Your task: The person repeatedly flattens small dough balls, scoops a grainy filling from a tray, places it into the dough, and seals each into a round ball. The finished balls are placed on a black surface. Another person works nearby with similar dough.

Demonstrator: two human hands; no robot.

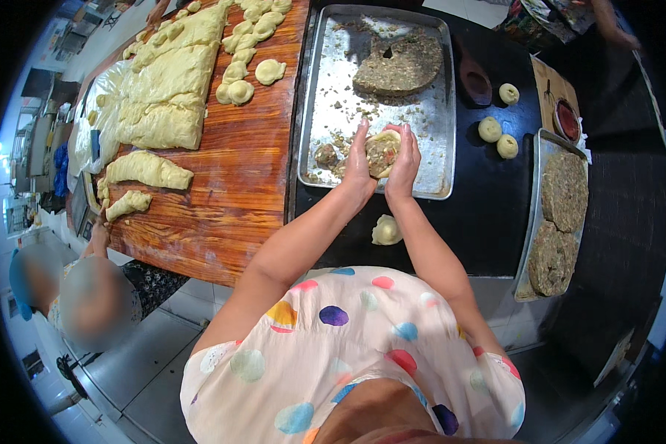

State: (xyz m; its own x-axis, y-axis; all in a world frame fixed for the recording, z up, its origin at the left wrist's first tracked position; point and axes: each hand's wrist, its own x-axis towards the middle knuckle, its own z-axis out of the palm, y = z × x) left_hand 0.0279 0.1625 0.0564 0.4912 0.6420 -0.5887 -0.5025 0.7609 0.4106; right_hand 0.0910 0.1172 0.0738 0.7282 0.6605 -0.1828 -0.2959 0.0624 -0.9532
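Between my two palms sits a filled dough piece (pixel 382 155), its pale dough wrapped partly around a chunky brown filling that still shows on top. My left hand (pixel 359 157) presses on its left side, fingers pointing away from me. On the other side my right hand (pixel 404 161) cups it with curved fingers. Both hands are over the near part of a metal baking tray (pixel 338 61). A small ball of filling (pixel 326 156) lies on the tray, left of my left hand. Farther back rests a large block of filling (pixel 402 66), with crumbs scattered around it.
A flattened dough piece (pixel 387 230) lies near my forearms. Several closed buns (pixel 489 129) and a wooden spoon (pixel 474 77) are to the right, beside a second tray (pixel 524 272) of filling. Leftward are a dough slab (pixel 164 94) and a co-worker's hand (pixel 101 233) at dough.
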